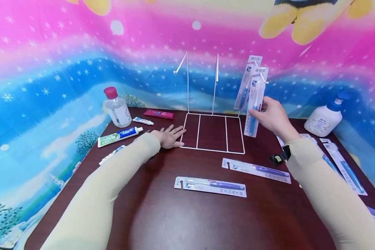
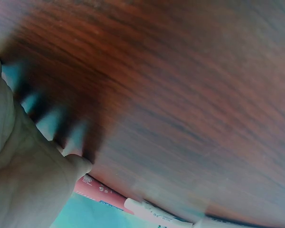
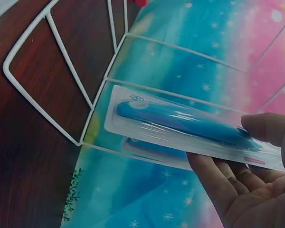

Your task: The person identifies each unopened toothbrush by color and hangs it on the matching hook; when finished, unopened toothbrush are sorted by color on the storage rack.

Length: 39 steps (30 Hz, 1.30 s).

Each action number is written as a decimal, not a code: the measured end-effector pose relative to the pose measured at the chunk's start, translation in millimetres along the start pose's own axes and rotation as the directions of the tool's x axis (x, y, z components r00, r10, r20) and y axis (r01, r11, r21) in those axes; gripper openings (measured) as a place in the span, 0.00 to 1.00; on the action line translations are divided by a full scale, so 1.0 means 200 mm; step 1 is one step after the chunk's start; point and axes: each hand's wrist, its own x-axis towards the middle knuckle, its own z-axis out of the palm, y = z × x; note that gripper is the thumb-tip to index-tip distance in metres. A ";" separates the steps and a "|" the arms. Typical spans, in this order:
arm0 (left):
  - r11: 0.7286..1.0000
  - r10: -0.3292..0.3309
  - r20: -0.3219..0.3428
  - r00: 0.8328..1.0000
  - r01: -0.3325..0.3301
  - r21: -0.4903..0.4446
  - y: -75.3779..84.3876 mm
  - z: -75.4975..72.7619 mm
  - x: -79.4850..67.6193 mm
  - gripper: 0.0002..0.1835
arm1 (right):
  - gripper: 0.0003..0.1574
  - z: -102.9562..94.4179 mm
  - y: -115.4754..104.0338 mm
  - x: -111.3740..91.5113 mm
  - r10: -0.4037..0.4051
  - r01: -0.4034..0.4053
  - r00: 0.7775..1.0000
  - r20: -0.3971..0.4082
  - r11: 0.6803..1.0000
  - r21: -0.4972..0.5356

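Note:
A white wire rack (image 1: pixel 212 150) with upright hooks stands on the dark wooden table. Its right hook passes through the top of a packaged toothbrush (image 1: pixel 255 104) with a blue handle. My right hand (image 1: pixel 275 116) pinches that package low down, thumb in front; the right wrist view shows the blue handle (image 3: pixel 180 124) under clear plastic. Just behind, a second packaged toothbrush (image 1: pixel 243 85) hangs on the same hook. My left hand (image 1: pixel 168 137) lies palm down with fingers spread, fingertips at the left wire of the rack's base. The rack's other two hooks are bare.
Two purple toothbrush packs (image 1: pixel 210 186) lie in front of the rack. More packs (image 1: pixel 345 168) and a white pump bottle (image 1: pixel 323 118) are at right. At left are a red-capped bottle (image 1: pixel 120 113) and several toothpaste tubes (image 1: pixel 120 136). A printed cloth (image 1: pixel 137 69) hangs behind.

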 end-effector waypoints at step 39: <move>0.998 -0.007 0.018 1.000 0.007 -0.056 -0.03 0.02 0.03 0.42 | 0.41 0.02 0.08 0.29 0.028 -0.030 0.996 0.082 0.999 0.029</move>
